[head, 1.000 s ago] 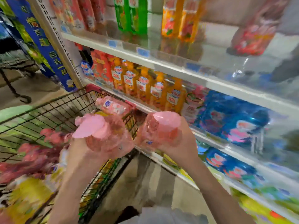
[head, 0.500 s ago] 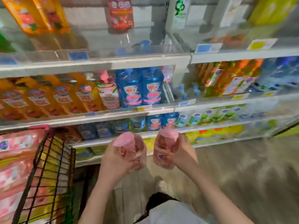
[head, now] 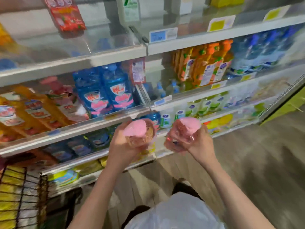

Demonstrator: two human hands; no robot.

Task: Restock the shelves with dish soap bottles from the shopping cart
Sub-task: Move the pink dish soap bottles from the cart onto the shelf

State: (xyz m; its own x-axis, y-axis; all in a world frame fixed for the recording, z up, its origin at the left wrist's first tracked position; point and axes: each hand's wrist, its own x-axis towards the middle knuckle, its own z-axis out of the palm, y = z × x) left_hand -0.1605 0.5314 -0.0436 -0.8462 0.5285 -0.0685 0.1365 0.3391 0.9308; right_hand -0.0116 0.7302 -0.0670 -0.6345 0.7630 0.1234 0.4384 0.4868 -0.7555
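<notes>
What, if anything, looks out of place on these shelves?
One red bottle beside the blue bottles seems to show its back label, while its neighbours face forward. A lone red pack leans on the upper shelf. No spills seen.

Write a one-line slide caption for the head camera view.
Left hand grips a pink-capped bottle, right hand a second pink-capped bottle, before stocked shelves; shopping cart at lower left.
</notes>
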